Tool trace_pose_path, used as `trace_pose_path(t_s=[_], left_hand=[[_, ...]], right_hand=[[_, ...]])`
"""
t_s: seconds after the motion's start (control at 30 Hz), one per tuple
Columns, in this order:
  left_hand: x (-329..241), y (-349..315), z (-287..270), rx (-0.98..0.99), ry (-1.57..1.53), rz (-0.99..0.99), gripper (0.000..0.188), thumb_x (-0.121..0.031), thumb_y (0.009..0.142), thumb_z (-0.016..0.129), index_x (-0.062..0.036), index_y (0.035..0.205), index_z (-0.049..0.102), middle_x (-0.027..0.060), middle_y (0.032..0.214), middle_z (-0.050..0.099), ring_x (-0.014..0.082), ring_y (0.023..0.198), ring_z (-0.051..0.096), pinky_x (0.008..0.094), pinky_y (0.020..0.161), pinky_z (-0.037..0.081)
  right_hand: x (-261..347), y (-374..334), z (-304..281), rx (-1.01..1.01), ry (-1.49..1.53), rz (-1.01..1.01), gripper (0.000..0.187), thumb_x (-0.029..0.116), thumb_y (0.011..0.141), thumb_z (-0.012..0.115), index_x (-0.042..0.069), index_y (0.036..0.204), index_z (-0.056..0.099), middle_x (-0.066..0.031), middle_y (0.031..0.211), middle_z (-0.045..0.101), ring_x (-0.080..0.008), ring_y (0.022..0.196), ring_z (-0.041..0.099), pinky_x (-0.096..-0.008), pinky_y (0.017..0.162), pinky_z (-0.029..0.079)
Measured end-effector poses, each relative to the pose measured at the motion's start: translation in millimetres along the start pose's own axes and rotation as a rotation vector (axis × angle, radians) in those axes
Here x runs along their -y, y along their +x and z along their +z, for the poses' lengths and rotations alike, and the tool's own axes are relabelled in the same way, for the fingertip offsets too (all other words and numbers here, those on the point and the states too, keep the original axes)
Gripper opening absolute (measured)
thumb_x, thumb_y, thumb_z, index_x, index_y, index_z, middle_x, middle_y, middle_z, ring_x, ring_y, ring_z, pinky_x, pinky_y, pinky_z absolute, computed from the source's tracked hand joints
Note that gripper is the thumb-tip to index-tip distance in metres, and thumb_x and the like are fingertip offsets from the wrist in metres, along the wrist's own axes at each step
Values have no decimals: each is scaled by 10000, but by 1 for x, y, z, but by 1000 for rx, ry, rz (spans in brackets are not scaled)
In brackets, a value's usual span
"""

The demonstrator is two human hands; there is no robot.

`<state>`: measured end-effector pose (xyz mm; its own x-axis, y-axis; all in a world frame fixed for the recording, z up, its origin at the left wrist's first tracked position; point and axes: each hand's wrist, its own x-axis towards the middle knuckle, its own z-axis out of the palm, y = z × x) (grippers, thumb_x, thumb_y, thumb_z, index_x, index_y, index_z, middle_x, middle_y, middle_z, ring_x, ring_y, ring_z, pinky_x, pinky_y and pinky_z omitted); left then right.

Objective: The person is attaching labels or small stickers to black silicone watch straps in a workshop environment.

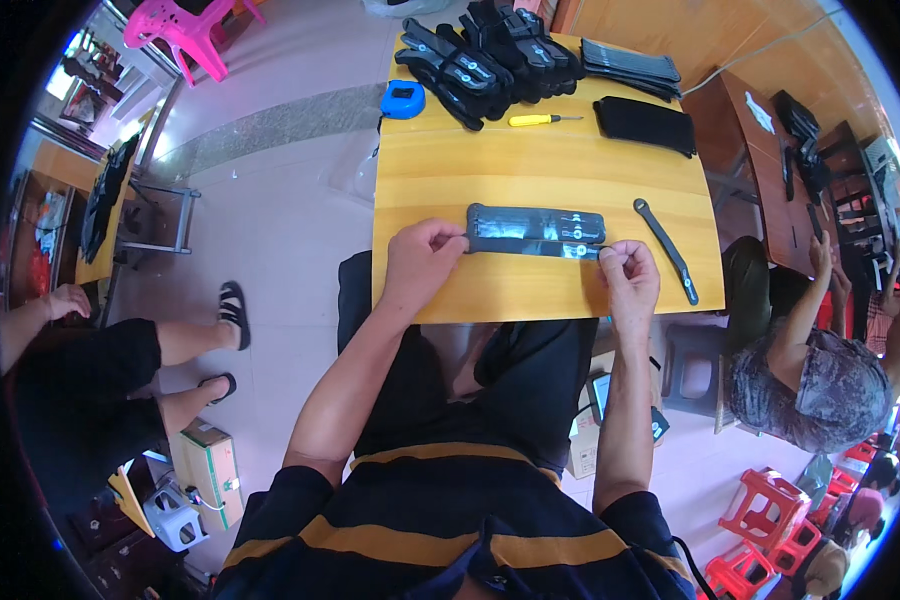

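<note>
A long flat black strap-like piece (535, 230) lies across the yellow wooden table (530, 180) in front of me. My left hand (422, 256) pinches its left end, fingers closed on the edge. My right hand (625, 275) pinches its right end near a small fastener. Both forearms come up from the lower edge on either side of my lap.
A black bar-shaped tool (667, 248) lies right of the piece. Farther back sit a yellow-handled screwdriver (542, 119), a blue tape measure (402, 99), a black pouch (645, 125) and piles of black parts (490, 55). One person sits at my left (90, 370), another at my right (810, 370).
</note>
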<state>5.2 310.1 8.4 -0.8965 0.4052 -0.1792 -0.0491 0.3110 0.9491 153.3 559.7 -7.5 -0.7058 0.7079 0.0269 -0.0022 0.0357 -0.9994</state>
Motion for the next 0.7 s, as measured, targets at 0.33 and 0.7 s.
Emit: trace_pose_path(t_s=[0.33,0.7], left_hand=[[11,14,10,-88,117,113,58,-35,901,722,16,929,721,31,753,702,83,634,635,241,597,521],[3,12,16,-133,220,189,70,-34,874,742,-3,932,717,61,745,715,114,643,665,265,631,539]], right_hand=[[-3,15,6,6,52,67,60,22,957,684,33,965,625,23,767,633,-37,658,567,-189,623,462],[-13,18,2,-6,85,100,92,114,990,701,62,992,625,9,791,647,-49,665,570,-192,599,450]])
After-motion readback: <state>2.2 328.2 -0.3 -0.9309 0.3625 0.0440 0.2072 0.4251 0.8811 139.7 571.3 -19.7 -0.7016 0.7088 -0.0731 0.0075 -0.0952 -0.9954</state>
